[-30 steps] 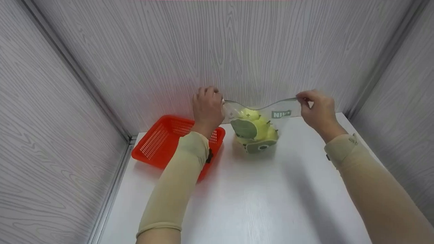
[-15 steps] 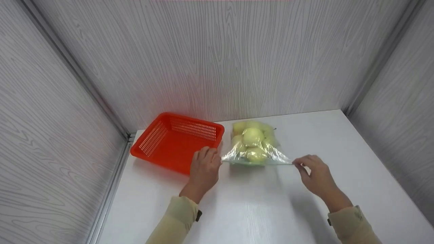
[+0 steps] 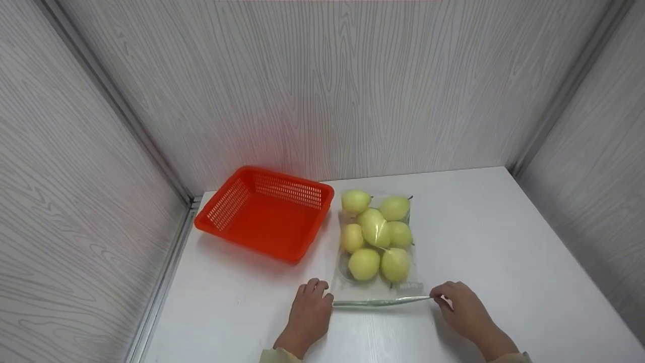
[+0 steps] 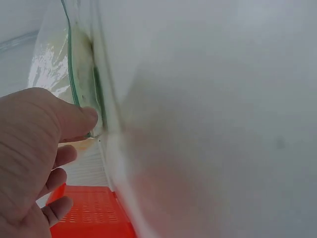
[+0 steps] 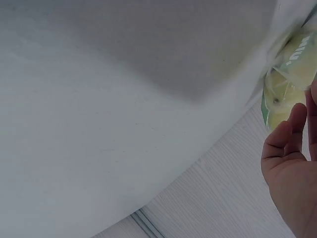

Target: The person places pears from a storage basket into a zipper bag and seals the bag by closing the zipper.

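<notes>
A clear zip bag [image 3: 352,290] lies flat on the white table, its green-edged mouth toward me. Inside it several yellow-green pears [image 3: 374,228] are spread out in a single layer. My left hand [image 3: 308,315] pinches the left end of the bag's mouth; in the left wrist view the thumb [image 4: 81,119] presses on the green zip strip [image 4: 72,64]. At the opposite end, my right hand [image 3: 463,312] pinches the right corner between thumb and fingers. The right wrist view shows that hand [image 5: 292,168] at the frame's edge, with its pinch partly cut off.
A red plastic basket [image 3: 267,217] with slotted sides stands left of the bag, nothing in it. Behind the table [image 3: 484,227] rises a grey wood-grain wall [image 3: 322,91], with similar panels at both sides.
Both hands have drawn the bag's mouth down and toward me from its raised position. The bag went from standing to lying flat, and the pears spread out. The basket stayed put.
</notes>
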The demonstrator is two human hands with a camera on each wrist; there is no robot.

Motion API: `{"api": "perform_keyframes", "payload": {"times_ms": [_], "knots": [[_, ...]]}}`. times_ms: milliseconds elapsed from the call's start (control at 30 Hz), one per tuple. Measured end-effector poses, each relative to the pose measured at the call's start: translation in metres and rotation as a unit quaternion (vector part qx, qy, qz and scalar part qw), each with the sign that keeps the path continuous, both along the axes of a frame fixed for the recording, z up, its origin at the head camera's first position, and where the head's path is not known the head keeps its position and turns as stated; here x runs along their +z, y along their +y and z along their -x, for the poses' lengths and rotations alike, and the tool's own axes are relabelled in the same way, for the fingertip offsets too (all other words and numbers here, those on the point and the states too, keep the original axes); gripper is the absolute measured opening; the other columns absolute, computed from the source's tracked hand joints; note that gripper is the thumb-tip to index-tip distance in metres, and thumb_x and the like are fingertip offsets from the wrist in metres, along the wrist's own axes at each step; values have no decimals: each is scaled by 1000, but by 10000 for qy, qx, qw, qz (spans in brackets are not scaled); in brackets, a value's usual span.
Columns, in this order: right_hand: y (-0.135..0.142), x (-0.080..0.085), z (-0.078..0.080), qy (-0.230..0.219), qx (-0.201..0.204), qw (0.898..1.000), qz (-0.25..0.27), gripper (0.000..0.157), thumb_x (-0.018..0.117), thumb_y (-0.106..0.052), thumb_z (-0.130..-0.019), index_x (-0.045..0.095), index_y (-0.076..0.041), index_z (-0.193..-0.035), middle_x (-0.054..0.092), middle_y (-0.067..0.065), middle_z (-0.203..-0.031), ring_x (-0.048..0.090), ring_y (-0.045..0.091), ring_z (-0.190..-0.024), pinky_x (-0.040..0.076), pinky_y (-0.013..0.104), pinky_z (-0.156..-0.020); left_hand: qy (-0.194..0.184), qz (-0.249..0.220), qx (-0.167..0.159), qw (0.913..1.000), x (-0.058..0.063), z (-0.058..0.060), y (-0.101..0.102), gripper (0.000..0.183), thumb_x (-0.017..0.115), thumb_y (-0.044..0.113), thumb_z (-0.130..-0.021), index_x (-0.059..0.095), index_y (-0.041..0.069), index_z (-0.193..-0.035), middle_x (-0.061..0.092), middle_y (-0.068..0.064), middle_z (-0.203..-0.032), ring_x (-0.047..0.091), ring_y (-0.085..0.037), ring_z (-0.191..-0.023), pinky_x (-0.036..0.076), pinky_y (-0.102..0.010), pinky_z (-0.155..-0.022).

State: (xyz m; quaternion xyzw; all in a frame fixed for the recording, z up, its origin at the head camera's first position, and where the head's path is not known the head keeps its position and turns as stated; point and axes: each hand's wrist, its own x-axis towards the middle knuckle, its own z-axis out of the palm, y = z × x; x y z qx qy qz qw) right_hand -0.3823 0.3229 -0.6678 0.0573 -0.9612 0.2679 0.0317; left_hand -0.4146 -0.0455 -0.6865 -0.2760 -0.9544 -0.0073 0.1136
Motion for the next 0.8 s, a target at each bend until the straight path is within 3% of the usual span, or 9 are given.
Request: {"api": "perform_keyframes", "payload": {"times_ms": [300,500,667,800], "knots": [[3,-4,4,-117,-131,9998,-55,14,74,-7,-93,77,-20,-98,75,-5,-98,64,14,-94,56,41,-85,-432,-308,216,9984,-4,2,3,20,79,27,-91,78,14,-106,65,-3,-120,56,-23,-119,52,-41,-95],[8,-2,5,1,-105,9999,65,16,74,-5,-92,78,-20,-96,75,-8,-96,65,14,-93,57,39,-84,-585,-441,261,9970,-2,5,5,18,77,25,-93,77,15,-108,66,-2,-118,57,-22,-117,53,-41,-96],[15,4,9,-116,40,9999,-64,15,74,-5,-93,77,-18,-98,73,-8,-95,66,16,-93,57,40,-83,-375,-476,355,9975,2,9,3,17,74,25,-95,77,14,-108,69,-2,-114,60,-22,-114,54,-41,-94],[22,15,18,-166,150,9995,-204,19,70,-3,-93,76,-11,-110,75,3,-107,67,27,-104,56,51,-90,49,-707,563,9959,9,19,-3,22,73,27,-96,75,13,-112,70,-3,-115,61,-23,-113,55,-40,-94]]}}
